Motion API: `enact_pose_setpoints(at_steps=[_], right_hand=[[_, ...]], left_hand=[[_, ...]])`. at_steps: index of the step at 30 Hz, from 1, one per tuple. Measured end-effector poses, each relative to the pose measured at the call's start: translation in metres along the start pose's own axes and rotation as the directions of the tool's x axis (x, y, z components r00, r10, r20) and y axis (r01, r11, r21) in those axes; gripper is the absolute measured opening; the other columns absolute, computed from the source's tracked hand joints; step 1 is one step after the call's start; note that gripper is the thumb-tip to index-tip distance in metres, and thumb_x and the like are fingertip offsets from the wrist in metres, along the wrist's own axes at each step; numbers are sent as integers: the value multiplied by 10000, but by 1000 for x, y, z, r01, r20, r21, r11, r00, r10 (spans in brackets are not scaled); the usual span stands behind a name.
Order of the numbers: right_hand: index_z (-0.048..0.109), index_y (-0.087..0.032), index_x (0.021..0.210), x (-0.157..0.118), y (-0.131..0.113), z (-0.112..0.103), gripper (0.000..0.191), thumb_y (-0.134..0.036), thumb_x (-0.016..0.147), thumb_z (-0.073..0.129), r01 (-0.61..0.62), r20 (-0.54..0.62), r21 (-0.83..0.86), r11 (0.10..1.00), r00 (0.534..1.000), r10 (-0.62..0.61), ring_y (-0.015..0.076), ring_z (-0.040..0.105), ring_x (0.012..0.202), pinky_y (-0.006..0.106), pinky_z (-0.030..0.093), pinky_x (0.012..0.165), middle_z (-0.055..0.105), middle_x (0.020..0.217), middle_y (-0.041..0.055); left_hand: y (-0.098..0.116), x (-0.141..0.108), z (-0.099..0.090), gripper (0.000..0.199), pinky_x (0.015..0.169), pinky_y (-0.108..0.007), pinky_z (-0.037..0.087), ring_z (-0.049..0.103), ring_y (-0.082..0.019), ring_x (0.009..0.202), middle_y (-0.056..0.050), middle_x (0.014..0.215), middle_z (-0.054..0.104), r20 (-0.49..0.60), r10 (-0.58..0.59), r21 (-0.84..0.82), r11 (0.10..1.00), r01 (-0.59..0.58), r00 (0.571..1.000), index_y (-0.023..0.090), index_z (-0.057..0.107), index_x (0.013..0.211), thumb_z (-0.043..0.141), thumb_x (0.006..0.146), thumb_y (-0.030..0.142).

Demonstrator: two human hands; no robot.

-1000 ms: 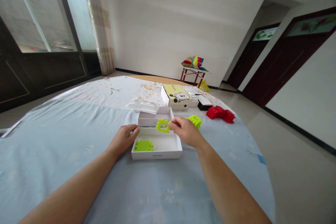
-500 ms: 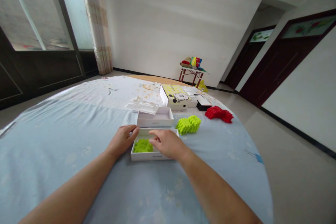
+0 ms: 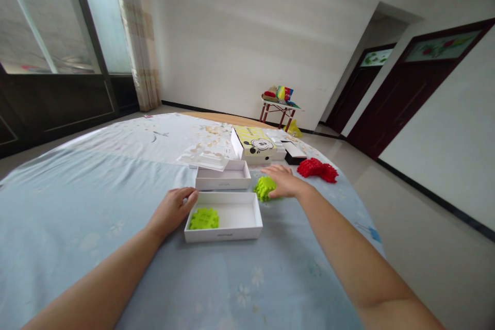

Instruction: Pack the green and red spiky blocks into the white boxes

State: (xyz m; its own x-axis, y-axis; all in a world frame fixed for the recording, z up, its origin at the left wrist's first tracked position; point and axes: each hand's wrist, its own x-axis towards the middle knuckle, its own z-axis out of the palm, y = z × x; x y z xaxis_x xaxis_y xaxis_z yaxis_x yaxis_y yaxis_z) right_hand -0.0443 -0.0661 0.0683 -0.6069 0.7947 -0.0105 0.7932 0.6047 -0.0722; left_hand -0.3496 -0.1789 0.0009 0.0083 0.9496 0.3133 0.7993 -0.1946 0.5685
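A shallow white box (image 3: 240, 216) stands on the cloth before me. In its left part lies a flat, lime-green foam piece with notched edges (image 3: 204, 218). My left hand (image 3: 176, 209) is at the box's left back corner, fingers bent over the rim. To the right of the box sits a stack of lime-green notched pieces (image 3: 264, 188), partly covered by my right hand (image 3: 284, 180). That hand reaches over the stack with its fingers stretched out and its thumb apart, near the green pieces. Whether it touches them is unclear.
Behind is a second white box (image 3: 222, 180) with a clear plastic tray (image 3: 207, 157) leaning on it. Further back stand a yellow cartoon box (image 3: 255, 144) and a black-and-white box (image 3: 296, 152). A red notched stack (image 3: 317, 169) lies right. A blue tablecloth (image 3: 116, 206) covers the round table.
My right hand has moved out of the white box, up and right to the green stack. The green piece lies in the box's left part. My left hand stays at the corner.
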Motion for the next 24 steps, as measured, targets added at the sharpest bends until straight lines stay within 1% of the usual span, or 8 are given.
enact_pose_setpoints(at_steps=[2, 5, 9, 14, 16, 18, 21, 24], right_hand=[[370, -248, 1329, 5, 0, 5, 850, -250, 543, 695, 7, 70, -50, 999, 998, -3, 303, 232, 1297, 476, 144, 1037, 373, 1386, 81], [359, -258, 1337, 12, 0, 9, 855, -234, 545, 680, 6, 139, -90, 996, 990, 6, 304, 244, 1293, 472, 132, 1037, 408, 1361, 87], [417, -260, 1302, 16, 1, 11, 792, -239, 551, 666, 13, 155, -118, 993, 988, 5, 304, 343, 1228, 455, 173, 1017, 489, 1276, 99], [484, -268, 1247, 15, 3, 10, 724, -254, 548, 674, 31, 115, -117, 993, 993, -17, 323, 398, 1162, 461, 189, 1000, 554, 1193, 83], [493, -262, 1234, 12, 3, 5, 706, -254, 551, 672, 23, 80, -113, 993, 997, -14, 323, 409, 1149, 468, 196, 992, 557, 1186, 82], [486, -238, 1237, 8, -1, -4, 684, -264, 576, 659, 29, 19, -90, 995, 999, -28, 310, 424, 1136, 461, 217, 984, 548, 1192, 91], [438, -189, 1273, 0, -19, -21, 678, -284, 631, 633, 103, -83, -1, 995, 991, -102, 274, 450, 1121, 421, 268, 973, 530, 1201, 111], [394, -167, 1301, -7, -52, -31, 688, -294, 665, 622, 249, -111, 137, 959, 966, -235, 232, 487, 1086, 347, 348, 927, 509, 1217, 116]], left_hand=[[2, 0, -1, 392, 713, -259, 428, 589, -203, 736, -58, 744, 670, -13, 5, -4, 1000, -5, 1000, 189, 652, 748, 353, 809, 435], [4, -1, -2, 387, 698, -253, 432, 590, -199, 716, -55, 721, 667, -28, 7, -2, 1000, -7, 1000, 189, 646, 711, 358, 803, 430], [6, -1, -2, 384, 689, -248, 434, 591, -197, 715, -52, 699, 663, -19, -1, 1, 1000, 1, 1000, 192, 635, 689, 353, 804, 428], [5, 0, -2, 374, 701, -250, 430, 588, -194, 720, -49, 705, 663, -20, -2, 8, 1000, 2, 1000, 191, 632, 682, 360, 804, 417], [4, 0, -1, 362, 707, -253, 426, 587, -192, 717, -49, 714, 665, -25, 4, 5, 1000, -4, 1000, 190, 637, 687, 369, 801, 404], [3, 0, -1, 358, 714, -255, 423, 586, -190, 716, -49, 729, 668, -28, 9, 4, 1000, -9, 1000, 189, 640, 691, 372, 804, 398], [2, 0, 0, 361, 716, -254, 420, 586, -186, 718, -49, 745, 671, -31, 14, 4, 1000, -14, 999, 188, 641, 696, 368, 810, 395], [3, -1, 0, 363, 699, -250, 421, 583, -181, 705, -46, 741, 670, -29, 19, -5, 1000, -19, 999, 186, 648, 714, 364, 814, 388]])
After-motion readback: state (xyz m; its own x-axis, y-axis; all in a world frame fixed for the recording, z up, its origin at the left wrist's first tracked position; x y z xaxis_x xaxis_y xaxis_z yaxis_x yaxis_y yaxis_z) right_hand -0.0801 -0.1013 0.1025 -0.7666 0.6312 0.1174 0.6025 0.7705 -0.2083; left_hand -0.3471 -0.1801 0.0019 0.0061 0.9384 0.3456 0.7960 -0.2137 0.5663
